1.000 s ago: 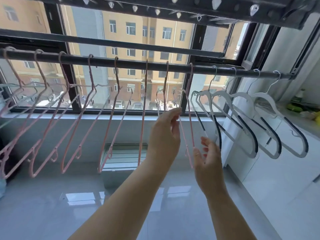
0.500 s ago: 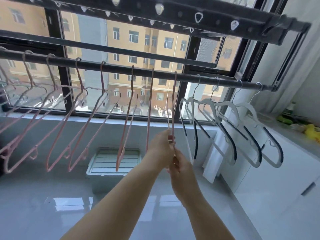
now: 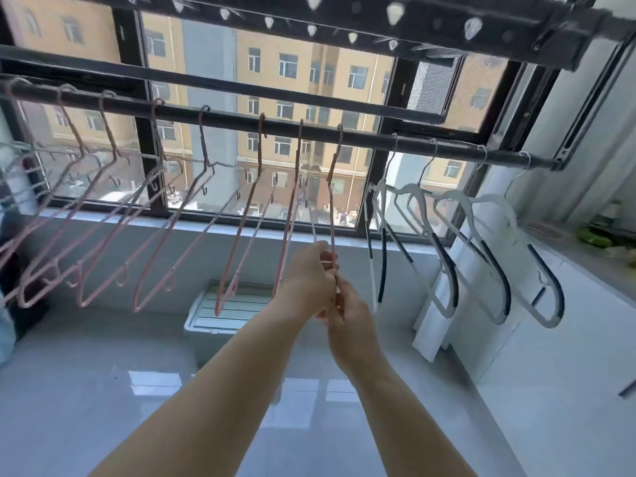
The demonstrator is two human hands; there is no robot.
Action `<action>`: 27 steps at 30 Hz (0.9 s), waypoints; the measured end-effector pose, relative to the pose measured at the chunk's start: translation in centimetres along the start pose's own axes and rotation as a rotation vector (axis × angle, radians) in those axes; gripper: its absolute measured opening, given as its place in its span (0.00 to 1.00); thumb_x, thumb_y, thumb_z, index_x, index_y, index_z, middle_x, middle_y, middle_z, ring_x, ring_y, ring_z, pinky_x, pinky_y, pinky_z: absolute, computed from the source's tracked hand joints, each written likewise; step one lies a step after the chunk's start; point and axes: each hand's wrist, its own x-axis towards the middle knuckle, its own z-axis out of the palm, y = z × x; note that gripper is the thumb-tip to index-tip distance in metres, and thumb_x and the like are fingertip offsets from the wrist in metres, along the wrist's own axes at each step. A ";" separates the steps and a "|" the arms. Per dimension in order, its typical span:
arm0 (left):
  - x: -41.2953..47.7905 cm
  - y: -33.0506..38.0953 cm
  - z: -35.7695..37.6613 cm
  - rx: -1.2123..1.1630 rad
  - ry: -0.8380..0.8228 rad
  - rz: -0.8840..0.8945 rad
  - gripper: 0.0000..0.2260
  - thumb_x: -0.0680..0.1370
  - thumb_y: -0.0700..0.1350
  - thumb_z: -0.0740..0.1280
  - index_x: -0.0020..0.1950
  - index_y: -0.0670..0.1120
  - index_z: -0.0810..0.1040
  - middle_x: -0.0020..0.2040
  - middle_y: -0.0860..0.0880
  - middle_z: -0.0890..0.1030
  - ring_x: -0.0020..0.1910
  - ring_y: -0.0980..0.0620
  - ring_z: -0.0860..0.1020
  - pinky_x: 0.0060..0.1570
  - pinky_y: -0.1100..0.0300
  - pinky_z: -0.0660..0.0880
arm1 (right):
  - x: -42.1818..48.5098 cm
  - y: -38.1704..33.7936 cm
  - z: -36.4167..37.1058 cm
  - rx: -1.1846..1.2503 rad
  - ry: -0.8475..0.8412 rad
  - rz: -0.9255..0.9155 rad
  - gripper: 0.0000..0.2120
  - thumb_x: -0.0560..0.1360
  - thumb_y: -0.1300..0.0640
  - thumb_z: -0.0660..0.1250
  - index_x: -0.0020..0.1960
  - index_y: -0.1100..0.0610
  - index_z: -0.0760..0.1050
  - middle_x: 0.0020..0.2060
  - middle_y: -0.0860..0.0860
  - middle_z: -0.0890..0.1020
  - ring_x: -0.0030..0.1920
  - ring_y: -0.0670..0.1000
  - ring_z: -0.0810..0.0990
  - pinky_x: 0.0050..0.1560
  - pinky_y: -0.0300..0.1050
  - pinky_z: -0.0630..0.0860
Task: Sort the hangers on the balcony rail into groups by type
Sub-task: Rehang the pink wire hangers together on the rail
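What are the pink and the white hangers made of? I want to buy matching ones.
Pink hangers: probably thin wire with a matte pink coating, judging by the slender bent outline. White hangers: likely moulded plastic, broad flat arms with dark, perhaps rubbery, strips.

One head-worn wide-angle camera gives the only view, so no second view shares the scene. It looks forward and tilts upward from below the rail (image 3: 282, 127), facing the window (image 3: 275, 98) and the buildings outside. The left hand (image 3: 309, 278) and right hand (image 3: 347, 318) reach up at centre, close to the lens, with the floor (image 3: 103, 390) low in frame.
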 end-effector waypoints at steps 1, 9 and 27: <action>0.0 -0.1 0.1 -0.002 -0.010 0.003 0.13 0.75 0.31 0.60 0.56 0.43 0.73 0.49 0.46 0.77 0.51 0.46 0.78 0.48 0.52 0.78 | -0.3 -0.1 -0.2 -0.058 -0.020 -0.010 0.16 0.78 0.62 0.54 0.65 0.54 0.68 0.49 0.52 0.79 0.49 0.51 0.78 0.51 0.43 0.75; -0.7 -0.1 1.4 0.164 0.029 0.050 0.26 0.76 0.37 0.63 0.72 0.44 0.60 0.66 0.44 0.71 0.67 0.47 0.68 0.69 0.54 0.63 | -1.2 -1.9 -5.9 -0.395 0.237 -0.206 0.20 0.76 0.60 0.61 0.68 0.55 0.65 0.57 0.46 0.67 0.63 0.50 0.68 0.65 0.47 0.67; 1.9 2.8 4.2 0.314 -0.051 0.122 0.18 0.78 0.41 0.60 0.67 0.46 0.68 0.64 0.46 0.75 0.62 0.46 0.74 0.64 0.52 0.68 | 5.1 0.8 -4.4 -0.059 0.096 0.038 0.09 0.80 0.55 0.53 0.43 0.47 0.69 0.34 0.42 0.75 0.34 0.42 0.73 0.36 0.34 0.69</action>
